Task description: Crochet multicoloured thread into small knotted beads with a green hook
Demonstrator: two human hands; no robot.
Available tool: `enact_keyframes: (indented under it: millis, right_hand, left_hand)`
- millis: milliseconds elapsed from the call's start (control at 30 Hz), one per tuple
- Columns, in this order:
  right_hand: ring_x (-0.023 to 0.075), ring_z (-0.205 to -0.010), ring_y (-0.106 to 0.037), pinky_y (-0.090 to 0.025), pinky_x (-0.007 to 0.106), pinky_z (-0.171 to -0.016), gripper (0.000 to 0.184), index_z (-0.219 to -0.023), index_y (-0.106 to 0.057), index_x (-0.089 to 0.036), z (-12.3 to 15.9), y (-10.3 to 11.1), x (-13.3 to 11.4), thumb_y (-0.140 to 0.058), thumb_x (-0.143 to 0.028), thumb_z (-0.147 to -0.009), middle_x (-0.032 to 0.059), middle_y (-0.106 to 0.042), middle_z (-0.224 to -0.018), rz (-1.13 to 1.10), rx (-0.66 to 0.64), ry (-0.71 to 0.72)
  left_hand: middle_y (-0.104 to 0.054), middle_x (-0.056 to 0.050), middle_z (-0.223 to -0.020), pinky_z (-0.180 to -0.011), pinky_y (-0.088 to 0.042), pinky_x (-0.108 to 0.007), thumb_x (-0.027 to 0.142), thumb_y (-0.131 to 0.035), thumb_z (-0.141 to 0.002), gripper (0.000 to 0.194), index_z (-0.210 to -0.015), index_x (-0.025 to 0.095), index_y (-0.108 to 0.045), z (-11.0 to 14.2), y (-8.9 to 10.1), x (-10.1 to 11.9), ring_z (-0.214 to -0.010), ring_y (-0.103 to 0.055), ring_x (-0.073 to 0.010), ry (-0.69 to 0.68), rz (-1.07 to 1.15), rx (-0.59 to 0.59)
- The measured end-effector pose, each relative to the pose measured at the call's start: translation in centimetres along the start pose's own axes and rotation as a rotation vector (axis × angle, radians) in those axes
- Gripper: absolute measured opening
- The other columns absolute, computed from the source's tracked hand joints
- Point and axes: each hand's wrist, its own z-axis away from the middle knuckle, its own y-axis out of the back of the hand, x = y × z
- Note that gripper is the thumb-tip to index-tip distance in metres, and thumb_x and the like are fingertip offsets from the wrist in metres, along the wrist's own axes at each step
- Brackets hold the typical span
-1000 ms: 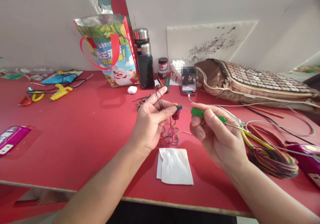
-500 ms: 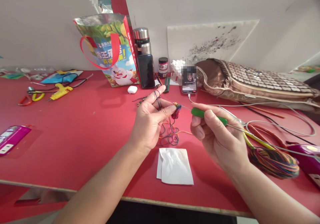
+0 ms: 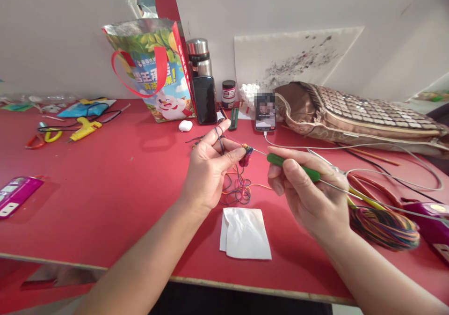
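Between thumb and fingers, my left hand (image 3: 210, 165) pinches a small multicoloured crochet piece (image 3: 246, 156), with dark yarn looped over the raised index finger. My right hand (image 3: 312, 188) is closed around the green handle of a crochet hook (image 3: 293, 166). The hook's thin metal shaft points left and its tip meets the crochet piece; whether it passes through a stitch is too small to tell. Loose multicoloured yarn (image 3: 240, 191) lies in curls on the table below the piece. A wound hank of yarn (image 3: 386, 228) rests beyond my right wrist.
On the red table (image 3: 105, 184) a folded white tissue (image 3: 247, 233) lies near the front edge. Behind my hands stand a propped phone (image 3: 205, 100), a lit phone (image 3: 265, 116) on a cable, a jar (image 3: 228, 94) and a bag (image 3: 154, 71). Pliers (image 3: 375, 188) lie at right.
My right hand and the hook have tilted slightly, the handle's front end shifting a little left. My left hand keeps its pinch, almost unmoved.
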Motion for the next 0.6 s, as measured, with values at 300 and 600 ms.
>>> enact_keyframes:
  millis: [300, 600]
  right_hand:
    - [0.0141, -0.064, -0.062, -0.053, 0.031, -0.057, 0.023, -0.121, -0.085, -0.032, 0.19, -0.02, -0.06, -0.071, -0.024, -0.105, 0.0023, -0.074, -0.084, 0.078, -0.031, 0.104]
    - [0.0146, -0.066, -0.063, -0.054, 0.032, -0.059, 0.024, -0.123, -0.085, -0.031, 0.34, 0.02, 0.36, -0.070, -0.026, -0.105, 0.0029, -0.073, -0.084, 0.096, -0.021, 0.106]
  left_hand:
    - [-0.074, 0.004, -0.072, -0.072, -0.053, -0.027, 0.007, -0.091, -0.073, 0.083, -0.150, 0.010, -0.060, 0.12, -0.02, 0.02, -0.069, -0.069, -0.0133, -0.058, -0.075, 0.011]
    - [-0.072, 0.005, -0.074, -0.055, -0.040, -0.022, 0.009, -0.094, -0.070, 0.096, -0.158, 0.015, -0.055, 0.26, -0.28, 0.02, -0.063, -0.062, -0.0101, 0.002, -0.051, 0.019]
